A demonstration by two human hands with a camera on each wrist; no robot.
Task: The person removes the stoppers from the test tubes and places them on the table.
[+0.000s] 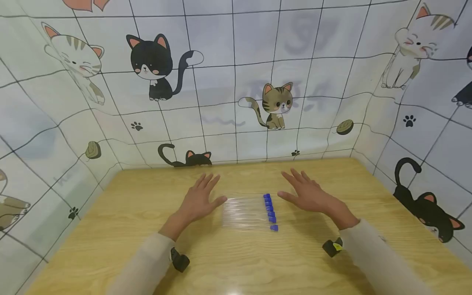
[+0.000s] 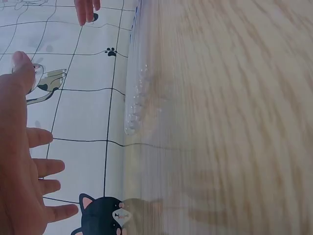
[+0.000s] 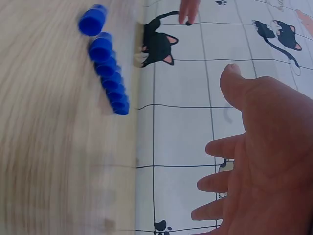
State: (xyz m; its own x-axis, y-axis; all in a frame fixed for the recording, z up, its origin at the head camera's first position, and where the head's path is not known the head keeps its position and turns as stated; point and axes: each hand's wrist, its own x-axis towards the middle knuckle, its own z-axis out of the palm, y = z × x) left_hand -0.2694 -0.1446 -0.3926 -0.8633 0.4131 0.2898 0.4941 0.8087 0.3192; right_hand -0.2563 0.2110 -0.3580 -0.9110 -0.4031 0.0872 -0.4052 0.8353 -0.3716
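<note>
Several clear test tubes (image 1: 245, 213) with blue caps (image 1: 270, 208) lie side by side in a row on the table, their caps toward the right. The nearest tube sits slightly apart from the others. To the left of the tubes, my left hand (image 1: 200, 200) hovers with fingers spread, its thumb close to their rounded ends. My right hand (image 1: 307, 194) hovers on the cap side, fingers extended, holding nothing. In the left wrist view the rounded tube ends (image 2: 137, 107) show beyond the palm; in the right wrist view the blue caps (image 3: 110, 73) form a line.
The wooden table (image 1: 236, 262) spreads under both hands. A white curtain with cat drawings and a grid (image 1: 217, 86) stands behind the table and along both sides. Each sleeve carries a small black wrist camera, one at the left (image 1: 180, 260) and one at the right (image 1: 332, 247).
</note>
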